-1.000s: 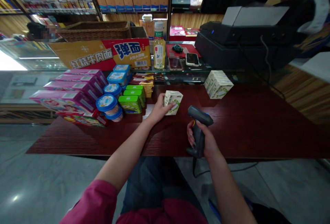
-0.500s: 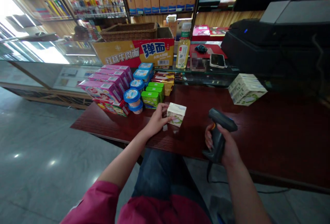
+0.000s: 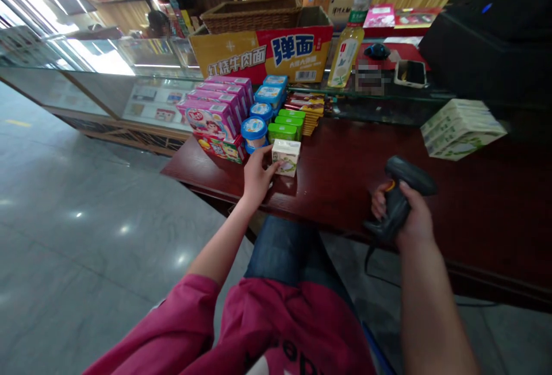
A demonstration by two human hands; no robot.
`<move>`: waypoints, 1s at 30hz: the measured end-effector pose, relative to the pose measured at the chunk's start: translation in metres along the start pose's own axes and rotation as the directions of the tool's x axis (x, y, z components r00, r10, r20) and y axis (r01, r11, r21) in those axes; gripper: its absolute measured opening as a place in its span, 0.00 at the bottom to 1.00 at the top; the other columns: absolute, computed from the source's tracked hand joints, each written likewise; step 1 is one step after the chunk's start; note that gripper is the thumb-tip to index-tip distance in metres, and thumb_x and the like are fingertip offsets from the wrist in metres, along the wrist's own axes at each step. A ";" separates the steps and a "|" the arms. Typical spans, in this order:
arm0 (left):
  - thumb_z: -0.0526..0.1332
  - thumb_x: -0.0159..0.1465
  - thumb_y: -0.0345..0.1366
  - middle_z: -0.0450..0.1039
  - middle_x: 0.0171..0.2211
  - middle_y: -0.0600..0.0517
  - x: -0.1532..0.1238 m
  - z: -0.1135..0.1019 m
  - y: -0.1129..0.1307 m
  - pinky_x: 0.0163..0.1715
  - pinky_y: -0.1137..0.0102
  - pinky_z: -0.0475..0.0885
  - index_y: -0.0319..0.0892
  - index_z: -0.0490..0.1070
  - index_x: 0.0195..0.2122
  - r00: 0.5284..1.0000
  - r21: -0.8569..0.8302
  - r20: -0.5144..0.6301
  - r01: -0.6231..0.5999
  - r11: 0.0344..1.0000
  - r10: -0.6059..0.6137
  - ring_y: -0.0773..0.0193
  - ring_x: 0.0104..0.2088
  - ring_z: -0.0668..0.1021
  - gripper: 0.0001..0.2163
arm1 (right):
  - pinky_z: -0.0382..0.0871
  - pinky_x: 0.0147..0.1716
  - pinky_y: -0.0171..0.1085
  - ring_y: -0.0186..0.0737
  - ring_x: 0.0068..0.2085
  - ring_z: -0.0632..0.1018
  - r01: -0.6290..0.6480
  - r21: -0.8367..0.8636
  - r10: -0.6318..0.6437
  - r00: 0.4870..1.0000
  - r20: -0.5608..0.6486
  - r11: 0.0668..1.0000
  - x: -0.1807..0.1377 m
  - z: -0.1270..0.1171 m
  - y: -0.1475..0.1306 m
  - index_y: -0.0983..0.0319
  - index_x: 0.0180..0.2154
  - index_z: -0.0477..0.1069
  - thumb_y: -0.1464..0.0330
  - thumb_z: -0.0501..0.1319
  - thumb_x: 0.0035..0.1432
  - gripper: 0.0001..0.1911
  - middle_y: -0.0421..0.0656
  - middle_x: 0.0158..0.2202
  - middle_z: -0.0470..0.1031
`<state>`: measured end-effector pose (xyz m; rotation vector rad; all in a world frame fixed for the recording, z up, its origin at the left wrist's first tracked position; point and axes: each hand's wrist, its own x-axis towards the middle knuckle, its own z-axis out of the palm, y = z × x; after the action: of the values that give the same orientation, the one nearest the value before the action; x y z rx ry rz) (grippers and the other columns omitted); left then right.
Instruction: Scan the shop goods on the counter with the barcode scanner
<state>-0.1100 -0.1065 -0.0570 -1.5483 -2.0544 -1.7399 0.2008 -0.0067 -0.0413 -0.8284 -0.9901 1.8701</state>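
Observation:
My left hand (image 3: 259,176) grips a small white-and-green box (image 3: 286,157) at its left side, thumb on the front. The box is just in front of the green packs (image 3: 283,131) on the dark wooden counter (image 3: 340,173). In my right hand (image 3: 409,209) is a black barcode scanner (image 3: 399,199), held by its handle above the counter, its head pointing right. Beside the green packs are blue-lidded tubs (image 3: 254,129) and stacked pink-purple boxes (image 3: 209,119). A block of similar white-and-green boxes (image 3: 461,129) stands farther right.
Behind the goods are a noodle carton (image 3: 263,56), a wicker basket (image 3: 254,15) and a drink bottle (image 3: 346,47). A phone (image 3: 410,73) and a mouse (image 3: 376,51) lie on the glass shelf. The scanner's cable (image 3: 379,276) hangs below the counter edge.
My left hand has brought the small box left and back, closer to the green packs. The scanner stays in my right hand. The view has tilted down and turned left.

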 end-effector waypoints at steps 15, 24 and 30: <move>0.53 0.72 0.35 0.60 0.70 0.50 0.003 -0.007 0.017 0.68 0.59 0.59 0.50 0.52 0.73 0.841 0.543 0.447 -0.525 0.655 0.304 0.54 0.72 0.60 0.28 | 0.60 0.16 0.32 0.32 0.19 0.62 0.035 -0.047 -0.032 0.997 0.064 0.998 0.003 -0.004 0.001 0.59 0.29 0.71 0.52 0.67 0.53 0.17 0.37 0.21 0.63; 0.52 0.71 0.29 0.63 0.69 0.49 0.018 -0.009 0.000 0.68 0.56 0.57 0.51 0.56 0.71 0.865 0.372 0.369 -0.473 0.799 0.340 0.54 0.72 0.60 0.27 | 0.61 0.15 0.31 0.31 0.18 0.62 0.015 -0.013 -0.014 0.999 0.043 1.000 0.000 0.002 -0.002 0.59 0.29 0.72 0.54 0.69 0.49 0.16 0.37 0.21 0.64; 0.57 0.69 0.31 0.59 0.71 0.47 0.005 -0.003 0.011 0.71 0.54 0.49 0.50 0.54 0.72 0.856 0.365 0.347 -0.500 0.785 0.384 0.51 0.72 0.59 0.30 | 0.61 0.15 0.31 0.31 0.18 0.63 0.039 0.059 -0.041 0.998 0.038 0.998 0.001 -0.003 -0.003 0.59 0.30 0.71 0.56 0.69 0.49 0.15 0.36 0.21 0.65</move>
<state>-0.1064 -0.1068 -0.0448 -1.9536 -1.7851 -0.8659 0.2041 -0.0043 -0.0405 -0.7347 -0.9652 1.8784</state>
